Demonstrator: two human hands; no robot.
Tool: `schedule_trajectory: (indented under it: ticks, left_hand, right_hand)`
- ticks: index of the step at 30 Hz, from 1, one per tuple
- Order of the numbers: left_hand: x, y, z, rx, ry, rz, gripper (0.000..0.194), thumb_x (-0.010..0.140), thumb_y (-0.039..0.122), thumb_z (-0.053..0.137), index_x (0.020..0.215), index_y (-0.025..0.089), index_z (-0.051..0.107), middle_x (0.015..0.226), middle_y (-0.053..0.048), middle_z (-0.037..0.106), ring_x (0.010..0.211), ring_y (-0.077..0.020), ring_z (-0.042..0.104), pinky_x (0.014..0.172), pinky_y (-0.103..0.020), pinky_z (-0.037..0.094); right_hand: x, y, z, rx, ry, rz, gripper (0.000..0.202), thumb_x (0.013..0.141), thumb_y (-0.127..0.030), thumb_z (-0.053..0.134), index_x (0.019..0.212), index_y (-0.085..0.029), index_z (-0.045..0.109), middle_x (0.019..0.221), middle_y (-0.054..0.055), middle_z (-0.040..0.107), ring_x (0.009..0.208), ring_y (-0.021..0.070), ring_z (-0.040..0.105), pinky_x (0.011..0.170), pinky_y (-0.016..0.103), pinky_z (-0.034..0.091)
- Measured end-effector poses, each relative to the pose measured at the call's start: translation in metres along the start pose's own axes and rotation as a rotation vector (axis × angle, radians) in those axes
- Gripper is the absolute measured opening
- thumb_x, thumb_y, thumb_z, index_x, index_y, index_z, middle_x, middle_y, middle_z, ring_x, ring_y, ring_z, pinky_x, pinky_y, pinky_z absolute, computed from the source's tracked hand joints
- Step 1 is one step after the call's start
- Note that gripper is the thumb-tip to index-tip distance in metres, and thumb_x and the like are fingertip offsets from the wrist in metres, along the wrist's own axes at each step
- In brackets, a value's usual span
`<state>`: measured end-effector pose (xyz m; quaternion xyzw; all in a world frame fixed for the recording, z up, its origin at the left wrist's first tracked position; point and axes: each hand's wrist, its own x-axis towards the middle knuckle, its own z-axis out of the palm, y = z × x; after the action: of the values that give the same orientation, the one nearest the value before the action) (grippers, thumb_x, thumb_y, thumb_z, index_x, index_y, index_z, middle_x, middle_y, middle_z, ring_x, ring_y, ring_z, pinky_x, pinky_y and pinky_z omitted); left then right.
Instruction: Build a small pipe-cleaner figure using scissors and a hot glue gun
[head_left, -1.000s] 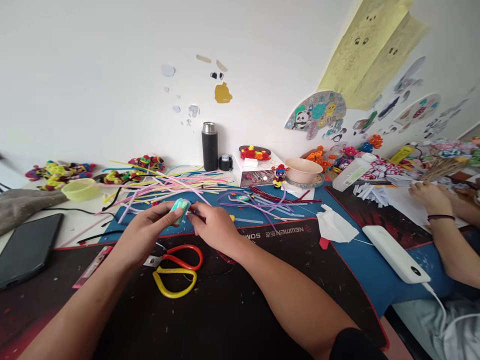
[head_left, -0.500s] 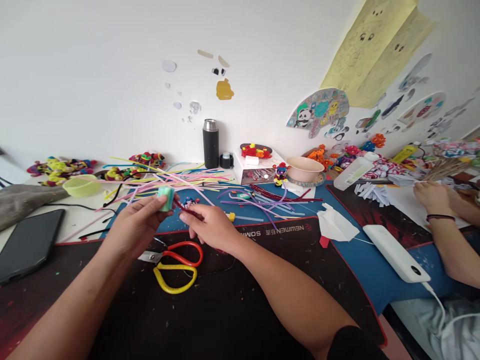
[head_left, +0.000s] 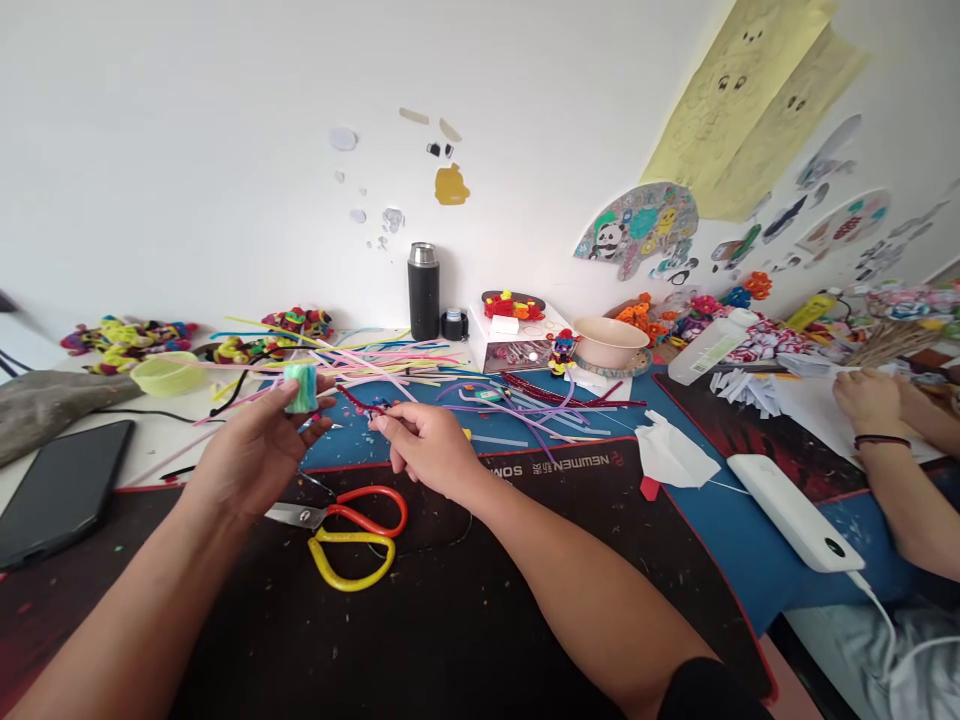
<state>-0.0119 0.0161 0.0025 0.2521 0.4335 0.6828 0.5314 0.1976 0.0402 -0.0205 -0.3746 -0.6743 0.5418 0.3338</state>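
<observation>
My left hand [head_left: 259, 440] is closed around a small mint-green and teal striped block [head_left: 301, 388], held up between thumb and fingers; what it is made of I cannot make out. A dark red pipe cleaner [head_left: 351, 398] is pinched in my right hand [head_left: 427, 445], its free end pointing left toward the block. Below both hands, scissors [head_left: 358, 540] with one red and one yellow handle lie on the black desk mat [head_left: 420, 640], blades to the left. Loose purple pipe cleaners [head_left: 517, 405] lie behind my right hand.
Pipe cleaners in several colours [head_left: 375, 360] spread along the back, near a black thermos [head_left: 424, 295]. A phone [head_left: 67, 490] lies left. On the right are a tissue [head_left: 675, 450], a white power bank [head_left: 795, 510] with its cable, and another person's hand [head_left: 870, 400].
My left hand has moved left with the striped block, away from my right hand. The dark red pipe cleaner now shows stretched out between the hands.
</observation>
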Motion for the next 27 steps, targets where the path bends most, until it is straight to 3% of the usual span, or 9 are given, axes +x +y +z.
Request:
schedule_trajectory:
  ticks: [4,8,13,17,27]
  left_hand:
    - [-0.007,-0.002,0.005,0.102,-0.101,-0.088,0.036,0.067,0.034,0.100,0.096,0.020,0.087,0.103,-0.010,0.088,0.077,-0.0209,0.078,0.061,-0.025,0.066]
    - [-0.010,-0.010,0.004,0.171,-0.195,-0.135,0.036,0.066,0.036,0.102,0.093,0.015,0.088,0.106,-0.017,0.088,0.088,-0.0285,0.081,0.063,-0.028,0.067]
    - [-0.003,-0.008,0.000,0.063,-0.102,-0.071,0.027,0.068,0.026,0.099,0.087,0.011,0.086,0.091,-0.013,0.086,0.085,-0.0255,0.081,0.075,-0.028,0.071]
    - [0.000,-0.002,0.001,0.000,-0.044,-0.032,0.016,0.078,0.018,0.090,0.091,0.011,0.084,0.088,-0.008,0.084,0.078,-0.0182,0.079,0.071,-0.021,0.070]
    - [0.004,0.008,-0.003,-0.090,0.021,0.009,0.008,0.089,0.015,0.079,0.096,0.011,0.079,0.086,-0.007,0.082,0.075,-0.0147,0.078,0.073,-0.017,0.068]
  right_hand:
    - [0.001,0.003,0.001,-0.127,0.061,-0.068,0.027,0.109,-0.042,0.060,0.101,-0.021,0.075,0.060,-0.004,0.065,0.049,0.0116,0.056,0.059,0.025,0.042]
    - [0.000,0.003,0.003,-0.285,0.071,-0.138,0.022,0.108,-0.036,0.062,0.099,-0.023,0.077,0.065,-0.002,0.068,0.063,0.0160,0.064,0.068,0.028,0.042]
    - [-0.002,-0.001,0.002,-0.259,-0.009,-0.110,0.024,0.108,-0.043,0.063,0.105,-0.023,0.077,0.067,-0.001,0.069,0.061,0.0153,0.061,0.065,0.029,0.038]
    - [-0.001,0.001,0.001,-0.185,-0.035,-0.114,0.028,0.108,-0.045,0.063,0.100,-0.022,0.077,0.063,-0.003,0.067,0.059,0.0144,0.060,0.065,0.028,0.040]
    - [-0.002,-0.003,-0.001,-0.208,-0.079,-0.116,0.029,0.109,-0.042,0.062,0.096,-0.022,0.079,0.063,-0.002,0.068,0.062,0.0146,0.060,0.067,0.028,0.041]
